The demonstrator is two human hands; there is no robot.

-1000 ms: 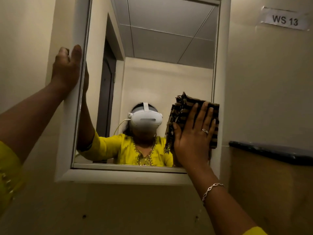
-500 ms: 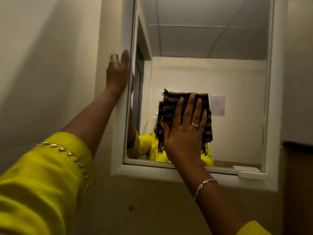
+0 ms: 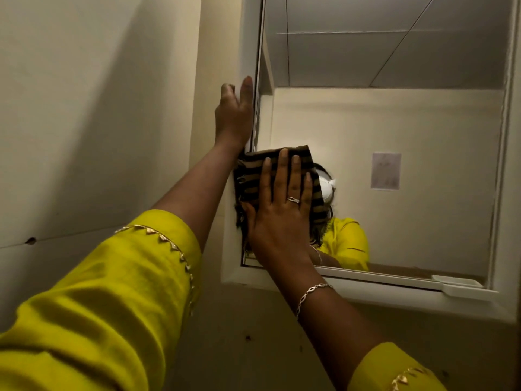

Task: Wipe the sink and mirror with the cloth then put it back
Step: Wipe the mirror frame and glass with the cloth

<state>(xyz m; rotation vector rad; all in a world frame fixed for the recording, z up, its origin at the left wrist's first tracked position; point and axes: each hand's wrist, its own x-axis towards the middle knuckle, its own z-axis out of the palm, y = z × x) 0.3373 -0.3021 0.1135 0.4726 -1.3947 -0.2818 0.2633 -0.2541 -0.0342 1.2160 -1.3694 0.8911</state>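
Note:
A white-framed mirror (image 3: 394, 122) hangs on the wall ahead, filling the right half of the head view. My right hand (image 3: 279, 210) lies flat with spread fingers on a folded brown-and-black striped cloth (image 3: 251, 176), pressing it against the glass at the mirror's lower left corner. My left hand (image 3: 234, 114) grips the left side of the mirror frame (image 3: 248, 46), just above the cloth. The sink is out of view.
A small white ledge (image 3: 462, 286) juts from the frame's bottom right. Bare cream wall (image 3: 98, 108) runs to the left of the mirror. The glass reflects a ceiling, a far wall with a paper notice and a person in yellow.
My right hand has slid the cloth leftward across the glass, from the right edge through the middle to the lower left corner. My left hand stays on the frame's left side.

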